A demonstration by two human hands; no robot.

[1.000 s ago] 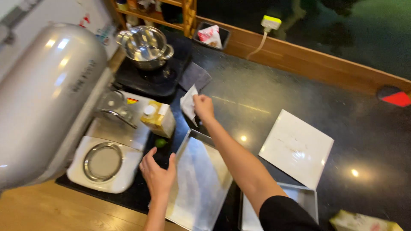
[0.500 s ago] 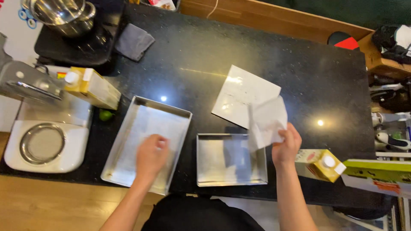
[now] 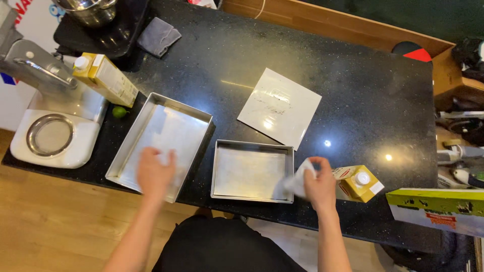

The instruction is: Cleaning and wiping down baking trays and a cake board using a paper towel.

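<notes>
Standing at the far left of the black counter [image 3: 353, 75], well left of the square baking tin [image 3: 252, 170], is a white stand mixer base [image 3: 50, 138] with a steel ring; just right of it lie a yellow carton [image 3: 108, 78] on its side and a small green lime [image 3: 119, 112]; next comes the long rectangular baking tin [image 3: 166, 138], already lined with a pale sheet of paper, just left of the square tin and tilted against it; the left hand [image 3: 155, 174] lies flat on that lining near the tin's front edge, fingers blurred but seemingly together and pressing down; the square tin sits at the counter's front middle, its floor bare metal so far as can be seen, so judging by this one tin is lined and the other is not yet; behind the square tin lies a white square sheet [image 3: 280, 107], flat and untouched; at the square tin's front right corner the right hand [image 3: 318, 185] pinches a crumpled white piece of paper [image 3: 297, 180] between thumb and fingertips, its lower end dipping into the tin; just right of the hand stands a second yellow carton [image 3: 359, 182]. Compared with half a second ago, the right hand has come down from above the carton to the tin's corner, and the paper it holds looks more bunched; the left hand has slid toward the long tin's front edge.
</notes>
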